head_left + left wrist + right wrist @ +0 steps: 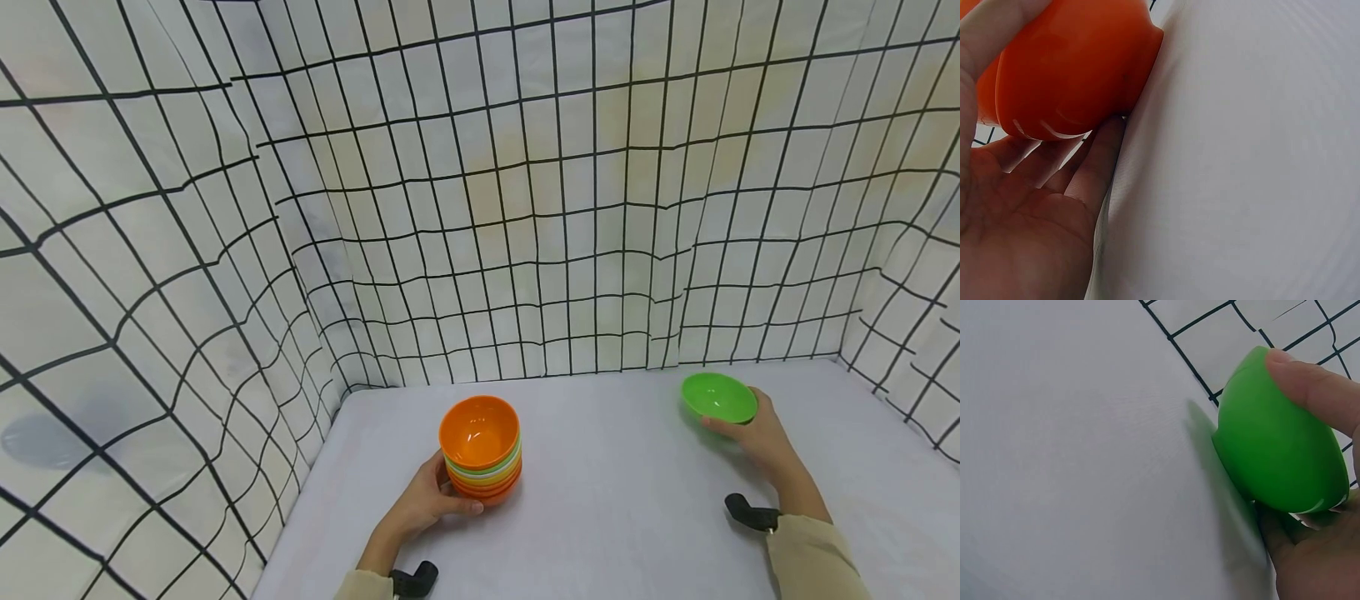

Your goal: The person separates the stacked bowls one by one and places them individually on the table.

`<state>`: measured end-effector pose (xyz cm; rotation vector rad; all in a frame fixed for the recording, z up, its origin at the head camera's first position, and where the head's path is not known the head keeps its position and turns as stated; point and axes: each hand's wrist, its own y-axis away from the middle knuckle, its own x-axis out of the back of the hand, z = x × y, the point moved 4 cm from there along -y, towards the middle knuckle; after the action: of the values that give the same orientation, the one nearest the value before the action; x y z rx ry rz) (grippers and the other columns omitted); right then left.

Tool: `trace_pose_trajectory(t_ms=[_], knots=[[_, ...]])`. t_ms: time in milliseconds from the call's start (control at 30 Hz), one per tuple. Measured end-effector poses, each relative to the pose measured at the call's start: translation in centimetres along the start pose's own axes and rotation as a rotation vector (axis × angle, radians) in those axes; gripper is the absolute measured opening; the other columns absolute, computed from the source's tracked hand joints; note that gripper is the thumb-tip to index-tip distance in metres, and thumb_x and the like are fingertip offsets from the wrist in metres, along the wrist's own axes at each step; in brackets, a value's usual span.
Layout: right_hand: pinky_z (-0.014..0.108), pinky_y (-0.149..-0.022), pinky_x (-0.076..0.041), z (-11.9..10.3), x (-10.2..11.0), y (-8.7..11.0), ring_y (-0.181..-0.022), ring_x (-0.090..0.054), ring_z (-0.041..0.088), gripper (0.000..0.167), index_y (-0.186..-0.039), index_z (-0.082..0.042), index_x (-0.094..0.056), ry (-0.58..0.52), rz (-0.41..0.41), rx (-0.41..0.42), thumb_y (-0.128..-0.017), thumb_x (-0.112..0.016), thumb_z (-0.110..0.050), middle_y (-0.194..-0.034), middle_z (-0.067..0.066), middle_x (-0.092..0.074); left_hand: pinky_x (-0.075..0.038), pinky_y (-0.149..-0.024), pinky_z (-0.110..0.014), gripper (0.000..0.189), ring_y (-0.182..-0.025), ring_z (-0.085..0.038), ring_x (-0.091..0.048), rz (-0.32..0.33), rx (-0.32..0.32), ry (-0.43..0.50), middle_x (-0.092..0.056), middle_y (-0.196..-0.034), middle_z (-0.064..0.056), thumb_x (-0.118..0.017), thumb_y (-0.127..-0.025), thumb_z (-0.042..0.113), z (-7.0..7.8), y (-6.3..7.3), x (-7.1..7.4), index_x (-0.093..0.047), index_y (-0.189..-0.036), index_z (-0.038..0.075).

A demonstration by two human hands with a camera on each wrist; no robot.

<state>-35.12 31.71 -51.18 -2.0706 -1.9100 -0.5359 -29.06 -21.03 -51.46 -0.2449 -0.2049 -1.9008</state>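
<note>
A stack of nested bowls (480, 437), orange on top with green, white, yellow and orange rims below, stands on the left half of the table. My left hand (431, 500) holds its lower left side, thumb in front and fingers behind. The left wrist view shows the lowest orange bowl (1079, 62) with its foot at the cloth. Far to the right, my right hand (761, 429) grips a single green bowl (718, 398) by its right side, thumb near the rim. In the right wrist view the green bowl (1279, 437) sits close over the cloth, its shadow beside it.
A white cloth covers the table (600, 483). White sheet walls (495, 208) with a dark grid rise behind it and on both sides. Black wrist mounts (750, 512) show at both sleeves.
</note>
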Motion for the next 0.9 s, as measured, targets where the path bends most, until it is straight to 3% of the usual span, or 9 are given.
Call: trace_pose_trajectory(t_ms=[700, 900], knots=[[0.074, -0.121, -0.019, 0.8, 0.3, -0.8, -0.149, -0.012, 0.06, 0.123, -0.16, 0.001, 0.015, -0.06, 0.03, -0.013, -0.09, -0.079, -0.037, -0.165, 0.038, -0.002, -0.034, -0.125, -0.056, 0.087, -0.14, -0.027, -0.05, 0.016, 0.023, -0.012, -0.057, -0.148, -0.003, -0.092, -0.075, 0.021, 0.3, 0.2, 0.1, -0.046, -0.149, 0.02], [0.072, -0.123, -0.017, 0.9, 0.5, -1.2, -0.15, -0.008, 0.06, 0.122, -0.159, 0.0, 0.019, -0.061, -0.004, -0.03, -0.092, -0.076, -0.038, -0.165, 0.037, 0.003, -0.033, -0.125, -0.056, 0.088, -0.142, -0.027, -0.049, 0.016, 0.028, 0.001, -0.056, -0.149, -0.003, -0.093, -0.075, 0.021, 0.2, 0.2, 0.0, -0.046, -0.149, 0.021]])
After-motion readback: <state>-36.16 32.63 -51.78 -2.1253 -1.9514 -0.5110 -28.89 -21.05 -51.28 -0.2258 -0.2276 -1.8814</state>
